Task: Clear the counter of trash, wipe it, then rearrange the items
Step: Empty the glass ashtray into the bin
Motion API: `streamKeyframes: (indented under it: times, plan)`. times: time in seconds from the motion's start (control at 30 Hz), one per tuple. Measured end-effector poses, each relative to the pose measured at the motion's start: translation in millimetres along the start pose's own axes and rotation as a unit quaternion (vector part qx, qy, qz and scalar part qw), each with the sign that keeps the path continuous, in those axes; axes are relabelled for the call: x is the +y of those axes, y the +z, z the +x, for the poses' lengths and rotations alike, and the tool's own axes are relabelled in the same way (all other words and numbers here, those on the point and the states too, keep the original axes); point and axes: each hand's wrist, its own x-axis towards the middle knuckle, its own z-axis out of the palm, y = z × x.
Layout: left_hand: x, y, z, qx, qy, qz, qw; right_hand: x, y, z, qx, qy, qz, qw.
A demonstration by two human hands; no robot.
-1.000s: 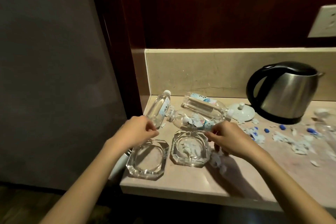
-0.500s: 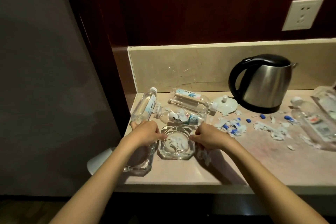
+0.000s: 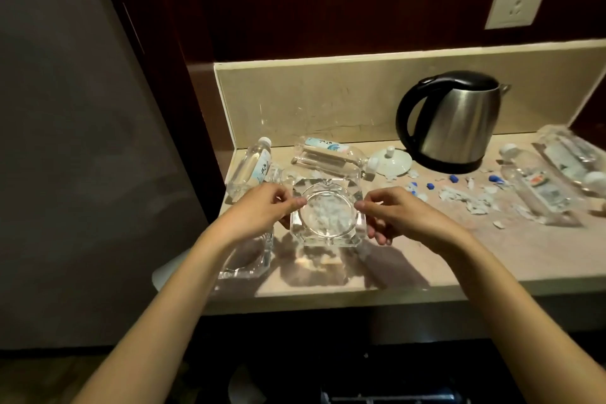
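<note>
Above the near left part of the counter (image 3: pixel 492 259), both hands hold a glass ashtray (image 3: pixel 328 211) containing paper scraps. The left hand (image 3: pixel 259 211) pinches its left rim; the right hand (image 3: pixel 400 213) pinches its right rim, with fingers curled under the edge. A second ashtray (image 3: pixel 244 256) sits at the near left corner, partly hidden by the left forearm. Water bottles (image 3: pixel 331 157) lie just beyond. A kettle (image 3: pixel 455 121) stands at the far wall, a white lid (image 3: pixel 392 161) beside it. Torn paper (image 3: pixel 472 200) is scattered to the right.
</note>
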Motion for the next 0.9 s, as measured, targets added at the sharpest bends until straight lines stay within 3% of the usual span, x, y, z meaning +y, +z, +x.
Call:
streamKeyframes:
  times: [0.4, 0.9]
  plan:
    - [0.9, 18.2, -79.6, -0.098, -0.073, -0.202, 0.972, 18.3, 18.9, -62.1, -0.110, -0.008, 0.029, 0.994]
    - [-47.1, 121.2, -186.1, -0.153, -0.190, -0.236, 0.941, 133.7, 84.7, -131.6, -0.169, 0.042, 0.062, 0.983]
